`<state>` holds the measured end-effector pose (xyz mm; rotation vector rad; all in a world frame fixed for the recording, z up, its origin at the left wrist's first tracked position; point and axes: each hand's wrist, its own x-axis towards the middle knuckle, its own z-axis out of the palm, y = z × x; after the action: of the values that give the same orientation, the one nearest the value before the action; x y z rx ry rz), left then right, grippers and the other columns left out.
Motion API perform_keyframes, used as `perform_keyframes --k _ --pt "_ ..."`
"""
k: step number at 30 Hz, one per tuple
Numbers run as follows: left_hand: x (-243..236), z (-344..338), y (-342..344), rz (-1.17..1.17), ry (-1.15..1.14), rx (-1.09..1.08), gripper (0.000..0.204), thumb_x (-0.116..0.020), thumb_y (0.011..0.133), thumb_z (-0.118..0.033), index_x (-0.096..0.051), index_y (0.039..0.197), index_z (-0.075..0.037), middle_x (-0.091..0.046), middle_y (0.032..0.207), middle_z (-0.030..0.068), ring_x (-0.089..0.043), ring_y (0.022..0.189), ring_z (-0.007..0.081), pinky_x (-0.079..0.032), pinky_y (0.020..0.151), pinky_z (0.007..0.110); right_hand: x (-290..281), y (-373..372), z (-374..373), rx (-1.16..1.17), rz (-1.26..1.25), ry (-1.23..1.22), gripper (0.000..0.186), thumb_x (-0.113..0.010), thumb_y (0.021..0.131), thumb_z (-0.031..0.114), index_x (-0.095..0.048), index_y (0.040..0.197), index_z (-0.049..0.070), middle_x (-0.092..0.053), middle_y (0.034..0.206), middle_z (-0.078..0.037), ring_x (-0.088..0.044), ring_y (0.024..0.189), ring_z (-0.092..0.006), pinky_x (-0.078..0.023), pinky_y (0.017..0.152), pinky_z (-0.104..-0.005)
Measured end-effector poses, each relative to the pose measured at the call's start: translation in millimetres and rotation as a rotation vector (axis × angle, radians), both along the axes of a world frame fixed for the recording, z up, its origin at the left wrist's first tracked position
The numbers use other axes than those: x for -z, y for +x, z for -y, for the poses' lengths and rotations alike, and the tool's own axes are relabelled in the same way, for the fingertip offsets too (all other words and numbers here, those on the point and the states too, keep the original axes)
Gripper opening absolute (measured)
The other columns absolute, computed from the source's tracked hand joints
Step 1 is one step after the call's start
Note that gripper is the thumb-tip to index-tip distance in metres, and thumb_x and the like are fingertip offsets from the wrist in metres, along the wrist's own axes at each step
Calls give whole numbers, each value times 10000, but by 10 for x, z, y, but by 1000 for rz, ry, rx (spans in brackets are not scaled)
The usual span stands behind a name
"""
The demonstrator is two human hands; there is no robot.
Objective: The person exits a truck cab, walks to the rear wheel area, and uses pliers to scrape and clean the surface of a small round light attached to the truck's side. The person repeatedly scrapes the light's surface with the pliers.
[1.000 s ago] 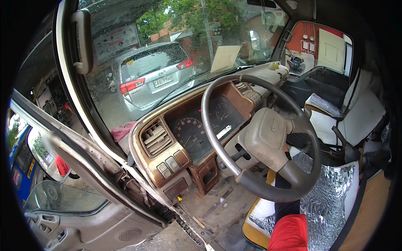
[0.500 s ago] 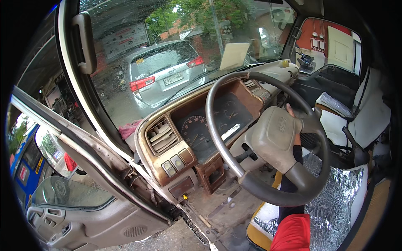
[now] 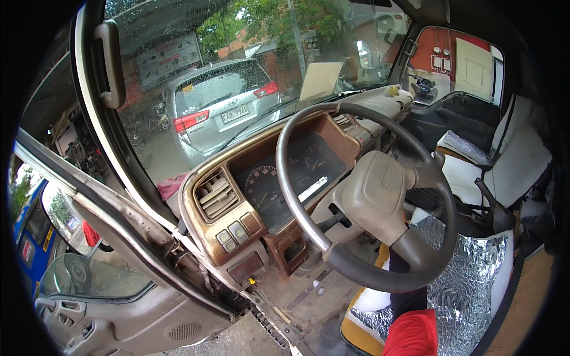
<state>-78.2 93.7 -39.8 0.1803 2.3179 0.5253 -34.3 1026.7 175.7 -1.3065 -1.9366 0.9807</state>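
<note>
My right arm, in a red sleeve point(image 3: 414, 335) over a black undersleeve point(image 3: 408, 301), reaches up from the lower edge across the driver's seat. It passes behind the lower part of the steering wheel point(image 3: 362, 270). The wheel's grey-brown hub point(image 3: 375, 184) and spokes hide my right hand, so its fingers and anything in them do not show. Beyond the wheel is the instrument cluster point(image 3: 261, 209), set in a worn brown dashboard surround. My left hand is out of view.
Silver foil sheeting point(image 3: 469, 296) covers the driver's seat. The driver's door point(image 3: 136, 314) hangs open at the left. A dark lever point(image 3: 488, 194) stands beside the pale passenger seat point(image 3: 522, 163). Outside the wet windscreen is a silver car point(image 3: 219, 101).
My fingertips, which showed just past the right side of the hub, are now out of sight behind the wheel. The whole view has shifted slightly, with the cab appearing further left.
</note>
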Motion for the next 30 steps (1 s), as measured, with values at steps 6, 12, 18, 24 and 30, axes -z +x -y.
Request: perform_keyframes --k 6,12,18,24,30 --pt "-41 2 73 -19 31 -19 387 -652 956 -292 -718 1248 -47 -709 1235 234 -654 1173 402 -528 1024 472 -44 -62 -75 -7 31 10 429 -761 924 210 -645 1290 17 -702 1161 -195 -685 1074 -321 -545 935 -429" --pt "-129 114 228 -80 81 29 391 -657 954 -299 -719 1245 -46 -708 1238 230 -649 1180 400 -528 1021 472 -56 -93 -84 -26 62 24 443 -766 919 209 -643 1298 17 -697 1172 -199 -681 1080 -325 -541 941 -431" --pt "0 46 32 49 -26 -20 391 -662 948 -308 -723 1232 -46 -714 1219 222 -655 1162 394 -535 992 485 -49 -88 -31 -44 90 31 456 -771 913 209 -641 1306 16 -692 1183 -203 -676 1087 -329 -536 947 -433" --pt "249 222 -60 15 52 130 384 -661 940 -311 -729 1217 -54 -726 1178 215 -672 1120 386 -527 1005 480 -5 -60 -27 -53 132 43 470 -776 908 208 -640 1314 15 -687 1194 -208 -671 1093 -334 -532 953 -435" --pt "293 -92 -236 -24 40 149 369 -667 924 -320 -741 1189 -74 -735 1151 207 -685 1099 379 -530 997 487 56 44 36 -87 196 63 484 -781 902 208 -638 1322 15 -682 1205 -212 -667 1100 -338 -528 959 -437"
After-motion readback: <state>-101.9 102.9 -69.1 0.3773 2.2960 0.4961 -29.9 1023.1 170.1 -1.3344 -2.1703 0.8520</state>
